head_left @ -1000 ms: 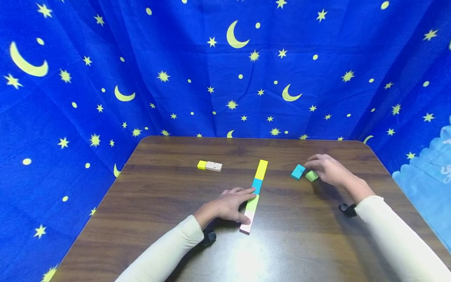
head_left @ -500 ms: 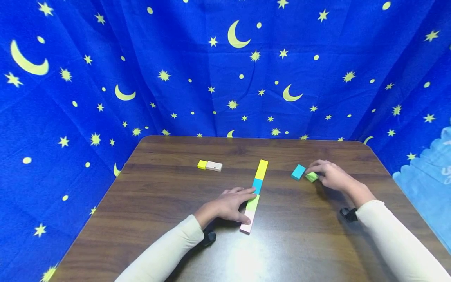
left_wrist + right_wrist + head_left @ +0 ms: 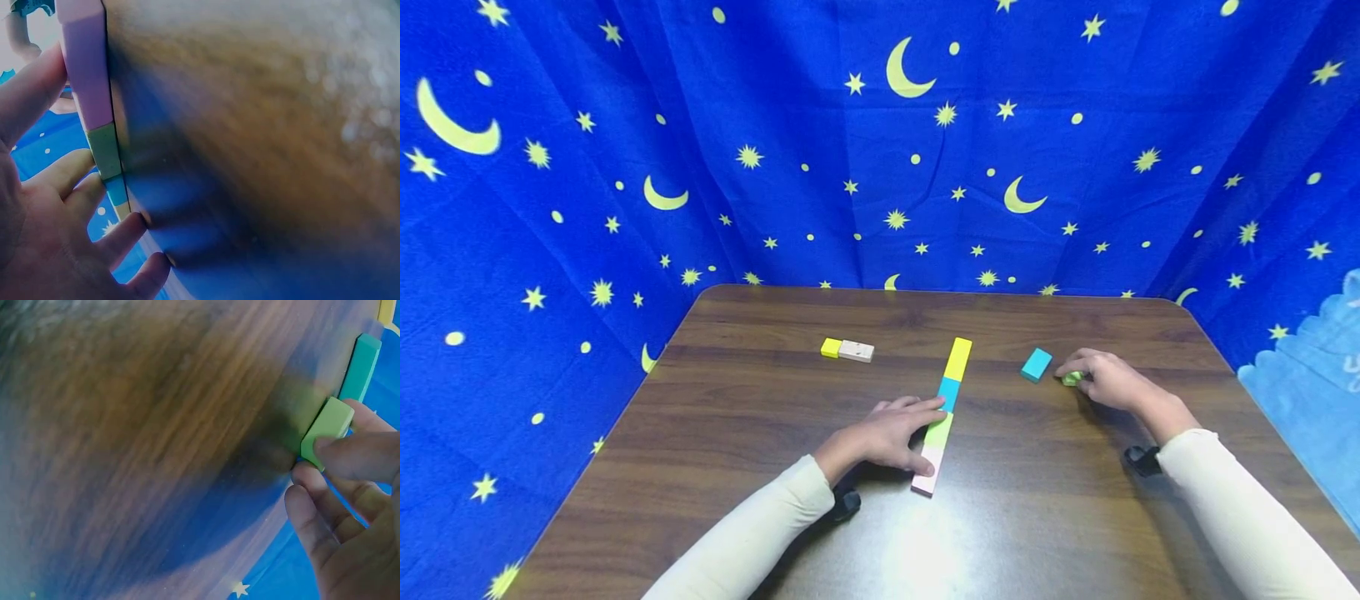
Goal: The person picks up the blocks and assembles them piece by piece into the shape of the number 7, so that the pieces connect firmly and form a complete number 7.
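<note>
- Head view: the right hand point(image 3: 1105, 380) pinches a loose green block point(image 3: 1072, 378) at the right of the wooden table point(image 3: 775, 400); a loose blue block point(image 3: 1037, 365) lies near it, to the left; the left hand point(image 3: 886, 437), fingers spread and gripping nothing, rests on the row of blocks point(image 3: 937, 432) in the middle.
- Left wrist view: the thumb touches the side of the pink block point(image 3: 86, 69); a light, steady touch should keep the row straight.
- Right wrist view: the thumb lies on the green block's face; an even, firm pinch should prevent it from twisting.
- Head view, compared with half a second ago: the green block is slightly farther from the blue one; the left hand stays in place.
</note>
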A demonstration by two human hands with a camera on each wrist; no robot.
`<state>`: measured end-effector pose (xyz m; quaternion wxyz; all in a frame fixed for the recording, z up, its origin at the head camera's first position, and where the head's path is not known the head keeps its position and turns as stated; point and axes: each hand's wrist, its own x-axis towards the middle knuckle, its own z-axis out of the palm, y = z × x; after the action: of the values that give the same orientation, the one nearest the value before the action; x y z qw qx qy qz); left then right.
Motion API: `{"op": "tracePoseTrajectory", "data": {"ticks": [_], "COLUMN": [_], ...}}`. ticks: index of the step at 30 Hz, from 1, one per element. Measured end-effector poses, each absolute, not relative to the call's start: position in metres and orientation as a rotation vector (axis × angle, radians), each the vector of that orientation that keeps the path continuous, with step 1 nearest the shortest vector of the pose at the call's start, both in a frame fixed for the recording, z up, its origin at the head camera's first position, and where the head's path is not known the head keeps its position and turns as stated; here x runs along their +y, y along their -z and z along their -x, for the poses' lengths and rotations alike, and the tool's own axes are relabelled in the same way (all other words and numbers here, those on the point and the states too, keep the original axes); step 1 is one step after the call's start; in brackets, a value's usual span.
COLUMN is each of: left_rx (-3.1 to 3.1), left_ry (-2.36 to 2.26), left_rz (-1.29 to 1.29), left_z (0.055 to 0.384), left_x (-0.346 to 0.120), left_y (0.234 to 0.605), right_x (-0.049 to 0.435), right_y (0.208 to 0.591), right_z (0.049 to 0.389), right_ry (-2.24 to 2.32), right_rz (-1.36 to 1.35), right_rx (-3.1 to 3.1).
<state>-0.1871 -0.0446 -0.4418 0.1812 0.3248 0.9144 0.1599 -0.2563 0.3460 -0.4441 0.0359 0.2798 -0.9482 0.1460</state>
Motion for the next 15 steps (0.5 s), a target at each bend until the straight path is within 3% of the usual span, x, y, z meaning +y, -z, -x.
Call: {"op": "tracePoseTrajectory", "data": {"ticks": [15], "left_rx": [2.582], "left_ry": [-0.46], "left_rz": [-0.911], "left_z": [0.187], "left_x": [-0.0449], "left_y": [0.443], "right_x": [0.3443], "right_y": [0.4442], "right_z": [0.2545], "right_ry": [-0.444], "right_rz": [-0.764], "right_rx": [-2.985]}}
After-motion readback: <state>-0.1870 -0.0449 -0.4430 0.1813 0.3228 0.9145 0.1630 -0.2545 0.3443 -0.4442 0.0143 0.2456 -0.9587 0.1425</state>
